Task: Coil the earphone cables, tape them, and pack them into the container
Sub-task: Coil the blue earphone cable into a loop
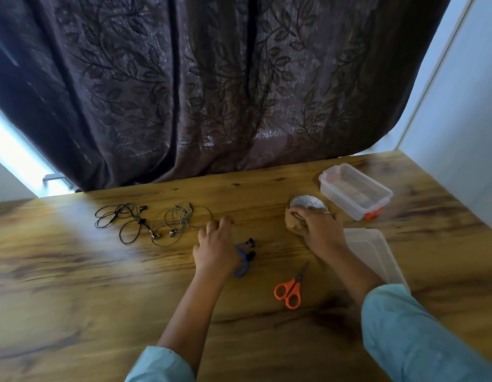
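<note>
right hand (319,227) grips the tape roll (293,223) on the tabletop (101,285). left hand (214,244) released, fingers spread over the coiled blue earphones (242,264). black earphones (123,219) and grey earphones (178,221) lie loose at far left. open container (341,199) sits far right, lid (377,249) nearer, orange scissors (289,290) between the arms.

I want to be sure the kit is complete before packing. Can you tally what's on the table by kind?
earphones: 3 (black earphones, silver earphones, blue earphones)
tape roll: 1
scissors: 1
container: 1
lid: 1
Total: 7
</note>
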